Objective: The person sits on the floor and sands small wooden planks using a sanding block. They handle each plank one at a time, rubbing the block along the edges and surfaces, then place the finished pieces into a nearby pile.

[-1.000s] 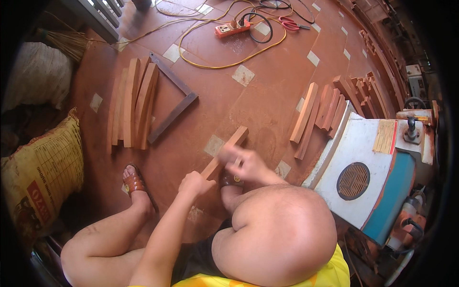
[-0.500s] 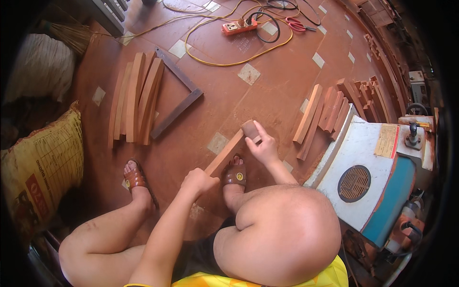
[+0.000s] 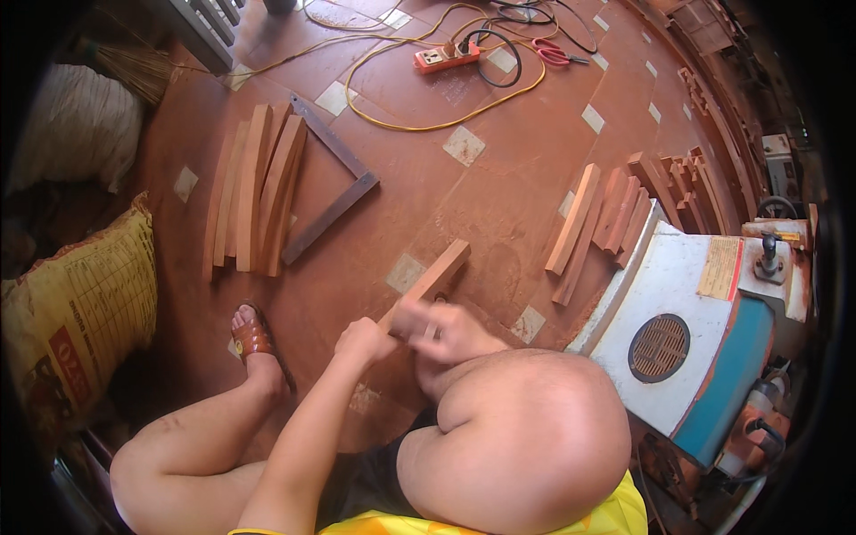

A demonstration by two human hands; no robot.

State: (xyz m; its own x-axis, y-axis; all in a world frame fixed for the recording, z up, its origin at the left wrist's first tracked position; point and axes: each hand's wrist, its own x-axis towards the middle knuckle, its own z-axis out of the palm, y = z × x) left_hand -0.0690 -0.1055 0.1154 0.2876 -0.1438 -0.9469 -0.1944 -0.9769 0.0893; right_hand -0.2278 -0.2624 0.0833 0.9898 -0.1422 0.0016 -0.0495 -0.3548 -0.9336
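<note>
My left hand (image 3: 366, 341) is closed around the near end of a reddish wooden strip (image 3: 441, 269), which slants away over my right foot. In my right hand (image 3: 456, 333) is a small brown sanding block (image 3: 412, 317), pressed on the strip close to my left fist. The right fingers are smeared by motion but bend around the block. The far end of the strip sticks out bare past the block. Its near end is hidden in my left hand.
Curved wooden pieces (image 3: 254, 192) lie at left beside a dark angled frame (image 3: 361, 183). More strips (image 3: 575, 218) lie at right, near a white and teal machine (image 3: 682, 308). An orange power strip (image 3: 446, 57), yellow cord and red-handled scissors (image 3: 555, 53) are farther off. A yellow sack (image 3: 89, 303) stands left.
My right hand has drawn the sanding block along the strip from its far end back toward my left hand. The left hand keeps its grip in nearly the same place.
</note>
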